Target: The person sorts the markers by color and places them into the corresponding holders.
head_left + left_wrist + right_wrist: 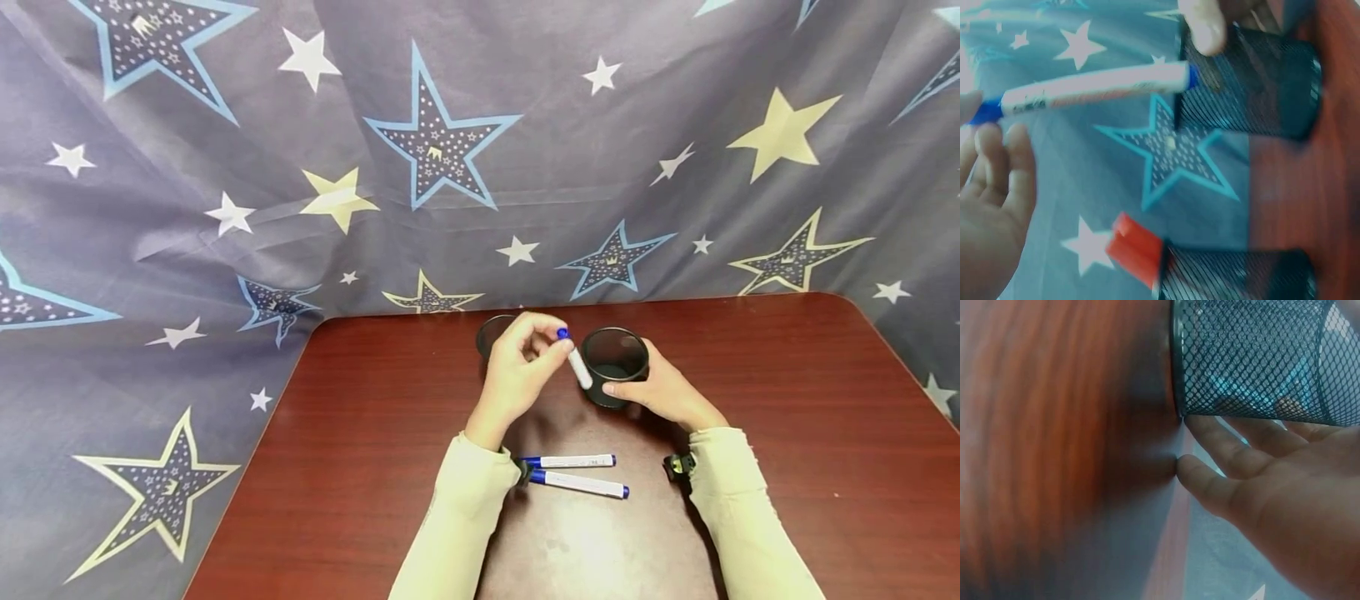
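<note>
My left hand (517,367) pinches a white marker (579,367) by its blue cap, between thumb and fingers. The marker slants downward, its lower end at the near left rim of a black mesh pen cup (602,397). In the left wrist view the far blue tip of the marker (1104,86) overlaps the mouth of that cup (1272,87); how far inside it is, I cannot tell. My right hand (671,392) holds the cup from its right side, thumb at the front. In the right wrist view the fingers (1229,447) pass behind the mesh.
A second mesh cup (489,333) stands behind my left hand, partly hidden; something red (1135,250) sticks out of it. Two white markers with blue caps (579,482) lie on the brown table (360,467) near my left wrist. A star-patterned cloth (540,167) hangs behind.
</note>
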The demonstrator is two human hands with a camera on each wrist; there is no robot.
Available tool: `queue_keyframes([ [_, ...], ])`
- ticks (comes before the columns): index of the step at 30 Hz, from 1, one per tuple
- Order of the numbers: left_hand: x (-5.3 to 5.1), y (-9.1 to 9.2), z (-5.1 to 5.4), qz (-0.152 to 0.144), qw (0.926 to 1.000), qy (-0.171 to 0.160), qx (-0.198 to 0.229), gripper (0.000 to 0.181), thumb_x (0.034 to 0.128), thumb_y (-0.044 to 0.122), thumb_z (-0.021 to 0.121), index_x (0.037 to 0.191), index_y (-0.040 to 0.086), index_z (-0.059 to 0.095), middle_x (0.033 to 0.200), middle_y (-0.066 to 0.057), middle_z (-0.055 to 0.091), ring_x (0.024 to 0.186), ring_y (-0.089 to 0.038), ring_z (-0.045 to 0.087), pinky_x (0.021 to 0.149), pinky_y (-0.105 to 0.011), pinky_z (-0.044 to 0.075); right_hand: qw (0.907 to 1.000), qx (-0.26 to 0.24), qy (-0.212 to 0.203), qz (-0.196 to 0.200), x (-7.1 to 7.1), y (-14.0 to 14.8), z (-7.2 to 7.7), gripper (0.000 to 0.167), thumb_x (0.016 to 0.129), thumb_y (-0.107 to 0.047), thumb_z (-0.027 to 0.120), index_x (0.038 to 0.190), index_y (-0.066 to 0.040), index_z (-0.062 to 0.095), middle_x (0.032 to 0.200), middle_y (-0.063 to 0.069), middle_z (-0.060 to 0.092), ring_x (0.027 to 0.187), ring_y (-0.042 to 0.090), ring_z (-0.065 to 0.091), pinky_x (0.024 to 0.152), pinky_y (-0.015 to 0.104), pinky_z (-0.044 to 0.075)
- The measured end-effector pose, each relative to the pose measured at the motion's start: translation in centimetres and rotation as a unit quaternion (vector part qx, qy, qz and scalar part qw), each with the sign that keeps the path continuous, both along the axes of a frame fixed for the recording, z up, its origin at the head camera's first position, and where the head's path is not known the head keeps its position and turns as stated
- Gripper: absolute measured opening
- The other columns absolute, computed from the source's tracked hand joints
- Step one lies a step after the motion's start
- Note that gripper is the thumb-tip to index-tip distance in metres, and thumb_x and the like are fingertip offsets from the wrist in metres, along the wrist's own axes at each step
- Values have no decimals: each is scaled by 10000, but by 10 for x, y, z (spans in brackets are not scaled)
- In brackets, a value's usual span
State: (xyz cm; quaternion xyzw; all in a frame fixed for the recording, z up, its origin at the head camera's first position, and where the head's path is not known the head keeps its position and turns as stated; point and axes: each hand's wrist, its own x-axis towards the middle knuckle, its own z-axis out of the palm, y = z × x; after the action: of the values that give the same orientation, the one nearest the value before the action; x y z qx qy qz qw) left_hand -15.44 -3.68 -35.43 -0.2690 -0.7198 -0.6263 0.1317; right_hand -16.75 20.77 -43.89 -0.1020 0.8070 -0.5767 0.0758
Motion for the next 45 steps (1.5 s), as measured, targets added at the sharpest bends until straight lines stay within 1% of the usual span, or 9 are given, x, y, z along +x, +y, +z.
queue_keyframes([
  [4,-10,15,11,278,9993,177,202,178,908,60,747,1061,9,672,955,-96,615,704,-140,561,596,-234,445,10000,-20,-12,74,-2,-2,-1,840,846,-205,835,1483,-19,318,1090,258,615,541,390,598,552,465,544],
  [8,-22,29,13,474,9986,0,-215,173,898,60,747,1058,26,690,959,-79,629,754,-115,601,660,-239,505,9999,-24,-46,136,-4,-4,-3,851,851,-214,831,1485,-16,299,1067,243,619,537,384,598,550,469,547],
  [11,-30,38,9,624,9950,-212,-750,168,893,67,742,1053,48,698,950,-38,637,801,-91,618,714,-229,530,9999,-50,-51,150,-5,-5,-3,849,853,-207,828,1480,-6,292,1094,270,608,532,384,597,547,468,547],
  [15,-38,48,1,880,9850,-458,-1411,154,894,89,732,1042,84,693,919,6,645,821,-80,610,754,-208,512,9999,-1,-27,146,-4,-5,-2,861,855,-208,826,1485,1,278,1178,295,576,535,370,601,564,457,548],
  [23,-45,66,-15,1083,9662,-526,-2281,146,894,165,738,1030,157,687,925,65,651,860,-92,607,756,-217,462,9997,-130,-1,190,-2,-2,2,892,867,-174,805,1513,16,220,1246,322,533,543,359,606,554,472,548],
  [27,-48,71,-21,1186,9619,-542,-2403,144,890,154,743,1026,150,693,930,59,658,870,-114,601,754,-242,450,9994,-279,-6,223,-2,-1,1,878,867,-159,803,1505,17,226,1257,324,513,539,370,598,526,478,543],
  [31,-52,74,-24,1222,9610,-556,-2419,156,890,155,745,1039,147,698,938,50,666,886,-116,594,765,-264,453,9992,-331,2,233,-2,0,-1,862,861,-161,813,1489,11,247,1266,318,497,543,387,596,513,486,542],
  [39,-55,76,-22,1205,9646,-560,-2279,162,902,175,746,1053,136,702,961,40,671,902,-111,599,773,-265,456,9992,-276,53,276,-5,1,-4,869,859,-179,818,1491,-2,248,1286,307,480,544,397,595,526,492,548],
  [45,-59,78,-17,1066,9695,-612,-2120,144,921,188,731,1052,137,700,995,46,693,926,-94,609,805,-253,469,9994,-229,-57,243,-4,2,-5,896,864,-195,814,1512,-10,223,1260,313,497,541,387,599,541,480,552],
])
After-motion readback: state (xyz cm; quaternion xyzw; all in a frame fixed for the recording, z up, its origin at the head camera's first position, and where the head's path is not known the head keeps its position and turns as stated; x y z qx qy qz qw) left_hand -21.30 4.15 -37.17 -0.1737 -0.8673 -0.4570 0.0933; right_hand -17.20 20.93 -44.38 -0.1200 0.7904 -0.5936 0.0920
